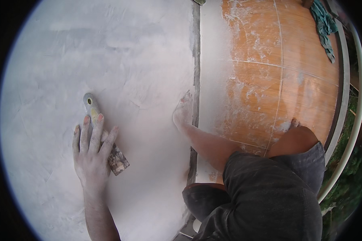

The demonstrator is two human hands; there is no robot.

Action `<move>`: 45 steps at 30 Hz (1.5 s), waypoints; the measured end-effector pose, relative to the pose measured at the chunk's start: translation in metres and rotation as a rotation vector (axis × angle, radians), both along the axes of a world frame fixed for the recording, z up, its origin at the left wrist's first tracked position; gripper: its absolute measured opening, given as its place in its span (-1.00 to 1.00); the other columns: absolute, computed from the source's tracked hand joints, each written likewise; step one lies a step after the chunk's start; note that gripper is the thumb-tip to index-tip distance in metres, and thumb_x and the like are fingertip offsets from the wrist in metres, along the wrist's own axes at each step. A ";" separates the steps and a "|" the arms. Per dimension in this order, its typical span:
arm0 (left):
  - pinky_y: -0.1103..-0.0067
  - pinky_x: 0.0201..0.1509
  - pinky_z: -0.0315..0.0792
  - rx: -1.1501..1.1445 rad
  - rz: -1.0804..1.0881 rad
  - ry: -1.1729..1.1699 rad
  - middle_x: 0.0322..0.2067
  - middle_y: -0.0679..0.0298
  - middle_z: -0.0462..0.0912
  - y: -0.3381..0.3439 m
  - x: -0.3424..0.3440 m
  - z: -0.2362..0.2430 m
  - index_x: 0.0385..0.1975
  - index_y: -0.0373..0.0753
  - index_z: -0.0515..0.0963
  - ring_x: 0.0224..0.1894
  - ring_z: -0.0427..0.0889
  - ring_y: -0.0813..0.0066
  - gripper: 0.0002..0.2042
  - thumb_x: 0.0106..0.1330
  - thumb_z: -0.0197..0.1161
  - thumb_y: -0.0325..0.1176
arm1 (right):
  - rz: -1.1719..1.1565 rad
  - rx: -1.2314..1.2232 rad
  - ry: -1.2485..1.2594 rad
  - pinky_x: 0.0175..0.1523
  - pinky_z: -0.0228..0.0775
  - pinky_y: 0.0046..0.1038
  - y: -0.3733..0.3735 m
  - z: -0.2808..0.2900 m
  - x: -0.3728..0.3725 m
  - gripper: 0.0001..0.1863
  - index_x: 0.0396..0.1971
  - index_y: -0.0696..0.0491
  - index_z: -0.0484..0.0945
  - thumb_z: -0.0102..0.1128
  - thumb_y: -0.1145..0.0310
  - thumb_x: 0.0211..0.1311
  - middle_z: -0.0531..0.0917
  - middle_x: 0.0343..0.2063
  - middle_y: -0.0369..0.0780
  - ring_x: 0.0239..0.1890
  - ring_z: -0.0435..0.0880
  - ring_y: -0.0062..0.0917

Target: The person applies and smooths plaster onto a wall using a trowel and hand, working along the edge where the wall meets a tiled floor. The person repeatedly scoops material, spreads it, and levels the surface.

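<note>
My left hand [90,160], coated in pale dust, reaches from the lower edge onto a white, smeared surface [48,60]. Its long fingers are stretched and slightly spread across a putty knife [91,106] with a pale handle and stained metal blade. The blade shows beside the index finger, angled down to the right; my thumb is hidden. My right hand is outside the view.
My dusty bare foot [181,112] rests beside a dark seam [195,60]; my legs in dark shorts [261,193] fill the lower right. Streaked orange tiles [253,92] lie rightward, with a teal cloth [323,26], a curved pale rail [356,128] and greenery [340,188].
</note>
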State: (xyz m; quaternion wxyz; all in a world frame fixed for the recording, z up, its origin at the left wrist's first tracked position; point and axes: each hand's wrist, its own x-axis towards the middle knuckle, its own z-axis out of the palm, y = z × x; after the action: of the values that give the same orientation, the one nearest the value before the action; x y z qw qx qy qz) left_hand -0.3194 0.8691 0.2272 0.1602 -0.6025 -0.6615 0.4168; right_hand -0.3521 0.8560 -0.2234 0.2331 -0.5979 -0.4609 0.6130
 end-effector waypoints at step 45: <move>-0.07 0.60 0.08 0.493 -0.081 0.186 0.46 0.02 0.39 -0.146 0.051 0.115 0.44 -0.27 0.38 0.58 0.18 -0.13 -0.40 0.58 0.11 0.03 | 0.571 -0.300 0.212 0.43 0.35 -0.14 0.000 0.041 0.181 -0.39 0.45 0.15 0.26 0.10 0.36 0.46 0.60 0.16 0.09 0.30 0.55 -0.06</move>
State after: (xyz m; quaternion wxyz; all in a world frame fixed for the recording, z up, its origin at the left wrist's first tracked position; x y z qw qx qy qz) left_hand -0.2688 0.7233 0.3419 0.3786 -0.5304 -0.7009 0.2899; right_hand -0.1707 0.8562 -0.1826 0.0081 -0.4052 -0.4874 0.7734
